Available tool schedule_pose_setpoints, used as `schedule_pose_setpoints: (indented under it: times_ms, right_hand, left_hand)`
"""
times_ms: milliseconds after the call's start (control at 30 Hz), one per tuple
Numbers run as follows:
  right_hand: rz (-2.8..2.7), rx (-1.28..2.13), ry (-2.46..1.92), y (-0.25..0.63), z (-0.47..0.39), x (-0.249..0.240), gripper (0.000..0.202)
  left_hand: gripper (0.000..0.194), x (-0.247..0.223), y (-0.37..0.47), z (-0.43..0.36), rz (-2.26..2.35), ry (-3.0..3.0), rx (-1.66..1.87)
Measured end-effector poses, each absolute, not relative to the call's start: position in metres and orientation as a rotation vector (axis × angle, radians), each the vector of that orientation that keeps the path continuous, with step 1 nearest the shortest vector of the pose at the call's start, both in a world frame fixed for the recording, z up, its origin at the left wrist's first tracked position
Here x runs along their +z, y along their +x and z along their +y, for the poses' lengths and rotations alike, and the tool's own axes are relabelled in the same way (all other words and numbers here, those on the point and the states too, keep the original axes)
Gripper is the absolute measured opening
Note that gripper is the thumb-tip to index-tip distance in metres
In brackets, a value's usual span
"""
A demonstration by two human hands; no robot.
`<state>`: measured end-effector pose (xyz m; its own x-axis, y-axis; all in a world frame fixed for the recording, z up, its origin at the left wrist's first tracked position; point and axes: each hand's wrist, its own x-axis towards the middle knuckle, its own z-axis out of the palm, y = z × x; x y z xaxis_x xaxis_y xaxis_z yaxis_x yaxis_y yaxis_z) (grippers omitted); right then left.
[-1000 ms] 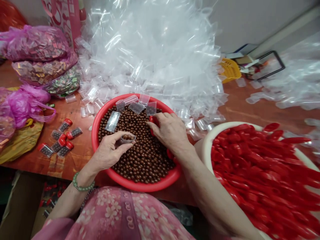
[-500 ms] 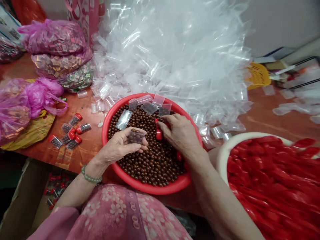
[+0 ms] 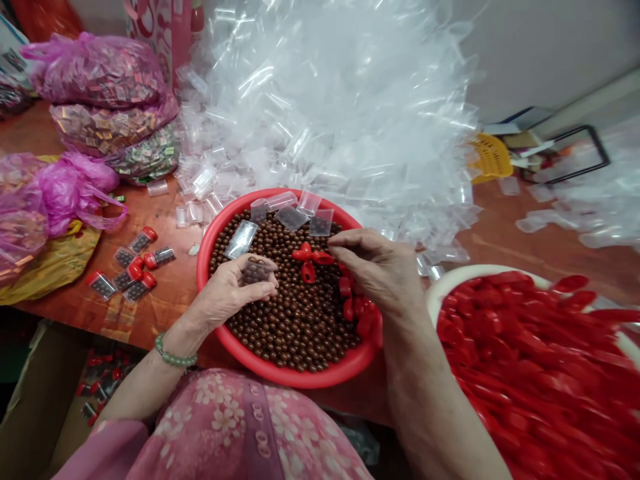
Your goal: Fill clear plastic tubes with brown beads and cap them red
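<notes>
One left hand: clamped on clear tube
Right hand: beside red caps; cannot tell grip
Brown balls: beneath both

Balls: small, round, glossy brown, lying loose in a broad bed. Tube: clear plastic, loaded with matching balls — I see it held over the bed's left part. Caps: glossy red; a few clustered right of centre, one hollow side showing — others along the right edge.
</notes>
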<state>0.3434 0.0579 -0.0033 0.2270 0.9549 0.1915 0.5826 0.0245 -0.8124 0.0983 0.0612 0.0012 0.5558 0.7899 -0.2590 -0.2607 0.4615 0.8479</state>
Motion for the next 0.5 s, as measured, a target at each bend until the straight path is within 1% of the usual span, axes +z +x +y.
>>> schedule_pose_setpoints:
  times_ms: [100, 233, 333, 500]
  right_hand:
    - [-1.519, 0.578, -1.755, 0.344, 0.056, 0.0, 0.02]
    - [-1.911, 0.595, -1.747, 0.342, 0.052, 0.006, 0.02]
    - [-2.111, 0.452, -1.756, 0.335, 0.054, 0.007, 0.022]
    - [-2.392, 0.219, -1.924, 0.32, 0.067, -0.002, 0.02]
  left_hand:
    - [0.033, -0.001, 0.099, 0.061, 0.748, 0.868, 0.724]
    - [0.034, 0.001, 0.1, 0.06, 0.778, 0.899, 0.714]
    - [0.034, 0.004, 0.1, 0.059, 0.788, 0.909, 0.7]
    - [0.03, 0.005, 0.102, 0.059, 0.801, 0.93, 0.697]
